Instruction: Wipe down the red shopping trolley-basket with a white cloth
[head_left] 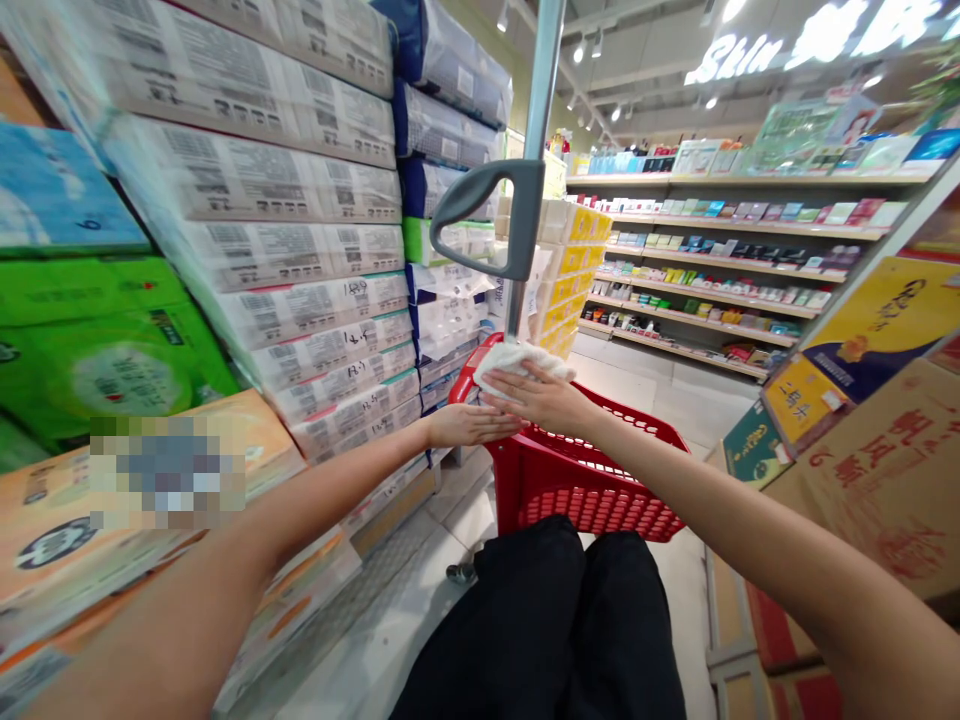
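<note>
A red plastic shopping basket with a grey pull handle on a metal pole stands on the floor ahead of my knees. My right hand presses a white cloth flat against the basket's near rim at the base of the pole, fingers stretched over the cloth. My left hand lies just under and beside the right, touching the rim's left corner; its fingers are partly hidden.
Tall stacks of wrapped tissue packs line the left side. Cardboard boxes stand close on the right. Shelves of small goods run across the far aisle. Pale floor tiles show between.
</note>
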